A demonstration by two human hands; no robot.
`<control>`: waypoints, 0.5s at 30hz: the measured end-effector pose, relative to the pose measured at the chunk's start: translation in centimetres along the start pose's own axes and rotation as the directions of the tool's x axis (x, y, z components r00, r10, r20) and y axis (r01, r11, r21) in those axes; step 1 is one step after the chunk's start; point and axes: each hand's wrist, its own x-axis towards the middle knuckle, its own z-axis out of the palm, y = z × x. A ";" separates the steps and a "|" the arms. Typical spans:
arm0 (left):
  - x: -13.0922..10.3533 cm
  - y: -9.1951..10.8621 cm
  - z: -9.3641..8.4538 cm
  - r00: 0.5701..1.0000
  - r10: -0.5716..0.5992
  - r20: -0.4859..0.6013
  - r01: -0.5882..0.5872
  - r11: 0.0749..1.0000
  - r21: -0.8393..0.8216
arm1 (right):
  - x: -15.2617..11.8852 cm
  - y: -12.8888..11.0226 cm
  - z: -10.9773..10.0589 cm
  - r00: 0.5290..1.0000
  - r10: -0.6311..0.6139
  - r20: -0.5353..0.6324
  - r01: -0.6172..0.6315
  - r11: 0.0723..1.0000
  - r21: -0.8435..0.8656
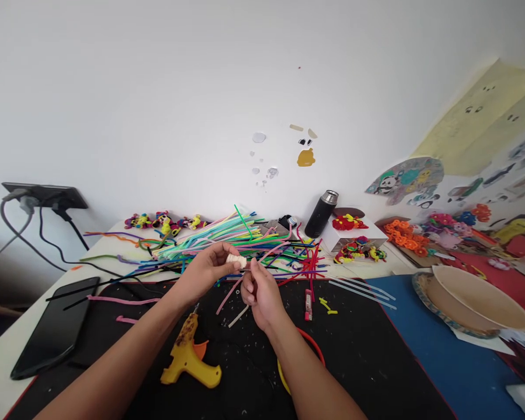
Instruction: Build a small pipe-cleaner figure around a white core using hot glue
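Observation:
Over the black mat, the fingers of my left hand [206, 273] pinch a small cream coil of pipe cleaner [236, 260]. Close beside it on the right, my right hand [262, 294] has its thumb and fingers closed on the cream pipe cleaner, whose pale tail [238, 317] hangs down below. Part of the strand is hidden behind the right fingers. Below my left wrist lies a yellow hot glue gun [190, 357] with an orange trigger. Behind both hands spreads a heap of coloured pipe cleaners [210, 236].
A tablet [55, 326] lies at the left, under a power strip [46, 195] with cables. A black flask [321, 214] stands near the wall. Finished pipe-cleaner figures [166, 223] line the back. Bowls [476, 300] stand at the right, beyond a small red-capped box [308, 304].

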 end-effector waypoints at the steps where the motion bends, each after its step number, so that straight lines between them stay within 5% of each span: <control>1: 0.0 0.0 0.0 1.000 -0.002 0.006 0.002 1.000 -0.005 | 0.0 0.0 0.0 1.000 -0.001 0.000 0.001 1.000 0.000; 15: 0.1 -0.6 0.0 1.000 0.007 0.010 -0.008 0.995 0.095 | 0.0 0.2 0.0 0.999 0.034 -0.003 -0.034 0.999 0.025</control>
